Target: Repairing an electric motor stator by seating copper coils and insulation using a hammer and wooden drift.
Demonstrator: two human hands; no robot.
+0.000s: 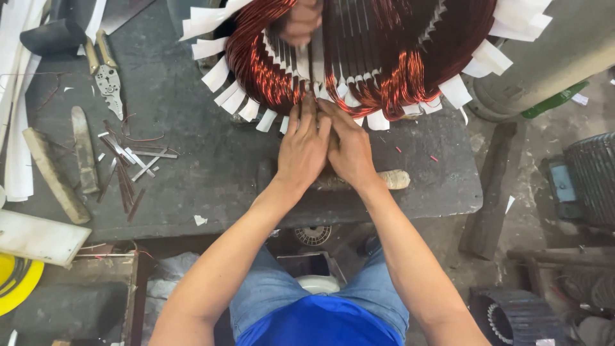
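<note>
At the near rim of the heavy, rigid motor stator [359, 57] set on the dark worktop [211, 166], the springy, scratch-prone copper windings [403, 83] are pressed by the left hand [302, 150] and right hand [350, 152], fingers extended, nothing gripped.

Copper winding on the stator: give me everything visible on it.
The copper winding is a thick ring of glossy reddish-orange wire bundles, bulging out around the bore of a large stator at the top of the view. White paper strips stick out all round it like a fringe, and pale slot strips run into the dark bore. It rests on a grey, dirty workbench. Both hands press together at its near edge: left hand, right hand, fingertips at the coils. Another person's hand reaches in from the far side.
</note>
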